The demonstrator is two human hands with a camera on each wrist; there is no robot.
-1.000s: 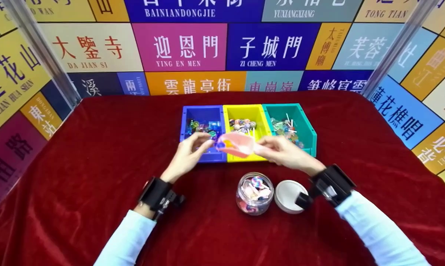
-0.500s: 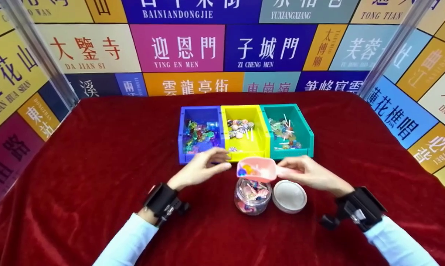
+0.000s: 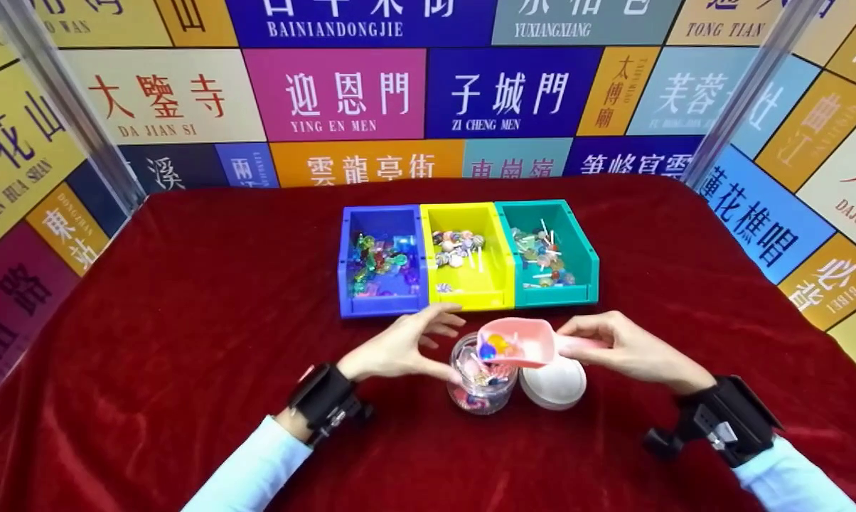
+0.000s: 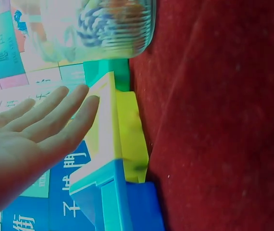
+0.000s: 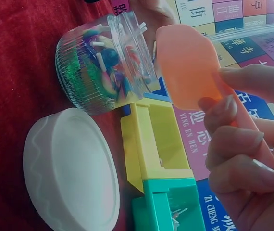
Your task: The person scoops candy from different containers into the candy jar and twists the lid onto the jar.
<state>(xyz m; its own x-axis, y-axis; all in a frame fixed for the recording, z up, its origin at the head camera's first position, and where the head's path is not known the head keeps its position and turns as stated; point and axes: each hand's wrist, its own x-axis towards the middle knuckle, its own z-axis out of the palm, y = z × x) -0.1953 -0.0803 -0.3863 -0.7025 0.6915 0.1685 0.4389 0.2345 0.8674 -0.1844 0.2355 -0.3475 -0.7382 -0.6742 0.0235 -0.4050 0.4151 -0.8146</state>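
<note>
In the head view my right hand point(image 3: 627, 348) grips the handle of a pink scoop point(image 3: 535, 341), held over the mouth of a glass jar point(image 3: 481, 402). Blue and orange-yellow candies point(image 3: 498, 345) lie in the scoop's bowl. The ribbed jar point(image 5: 91, 67) is filled with lollipops and other sweets, as the right wrist view shows. My left hand point(image 3: 403, 348) is at the jar's left side, fingers spread and thumb right at its rim. Seen from the left wrist, the left hand's fingers point(image 4: 60, 120) are extended with nothing between them.
Behind the jar stand three joined bins: a blue bin point(image 3: 382, 306) and a yellow bin point(image 3: 471, 299) with candies, and a teal bin point(image 3: 591, 263) with lollipops. A white lid point(image 3: 554, 387) lies right of the jar. Red cloth point(image 3: 207, 299) covers the table.
The scoop with its candies has come back from above the bins, toward the person and right, to over the jar. My left hand has moved from the blue bin to beside the jar.
</note>
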